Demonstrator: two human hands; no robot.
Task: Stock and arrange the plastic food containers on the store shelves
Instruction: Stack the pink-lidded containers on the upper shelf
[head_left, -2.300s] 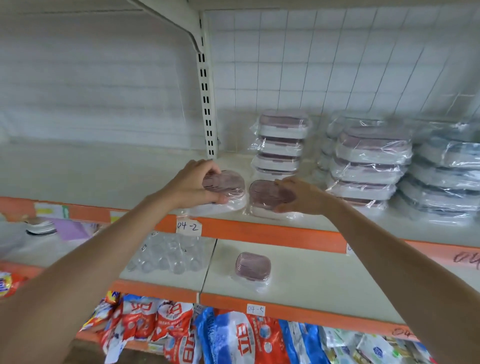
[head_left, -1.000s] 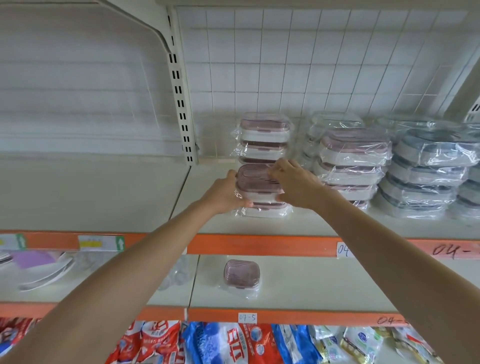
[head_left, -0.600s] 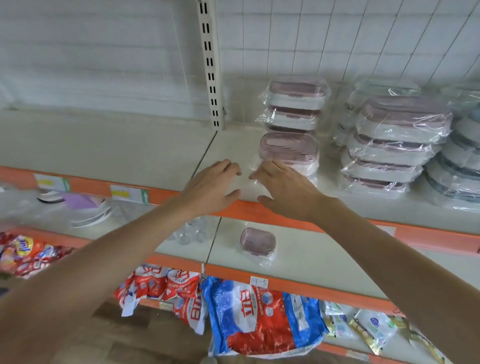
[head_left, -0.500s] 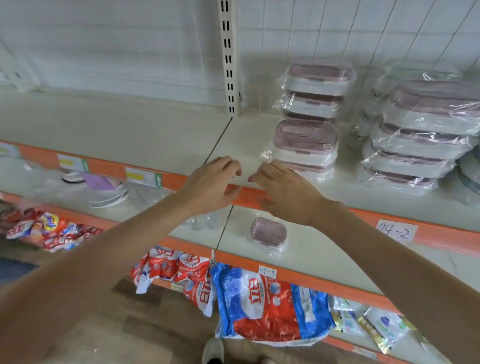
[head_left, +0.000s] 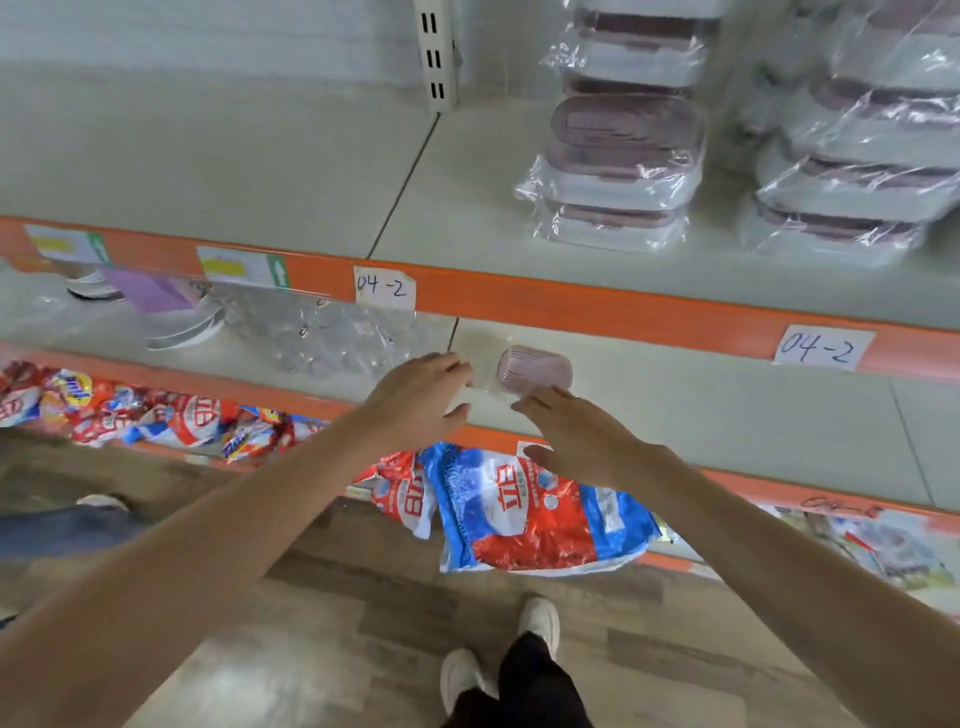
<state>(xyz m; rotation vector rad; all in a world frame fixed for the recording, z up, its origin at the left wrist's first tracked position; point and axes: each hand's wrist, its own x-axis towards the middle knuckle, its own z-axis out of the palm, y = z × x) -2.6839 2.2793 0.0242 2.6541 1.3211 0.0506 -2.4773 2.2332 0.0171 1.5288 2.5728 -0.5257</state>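
Both hands reach empty, fingers spread: left hand (head_left: 422, 400) and right hand (head_left: 574, 436) flank the lone container (head_left: 534, 370) on the lower shelf (head_left: 727, 415). Next: clasp it, lift it to the stack (head_left: 618, 156) above.

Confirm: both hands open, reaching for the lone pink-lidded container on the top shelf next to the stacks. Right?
Not quite. The lone pink-lidded container sits on the lower shelf, below the stacks, not beside them. The head view shows the left hand and right hand open, reaching for it.

Bare forearms (head_left: 218, 551), black trousers (head_left: 524, 691), white shoes (head_left: 540, 621).
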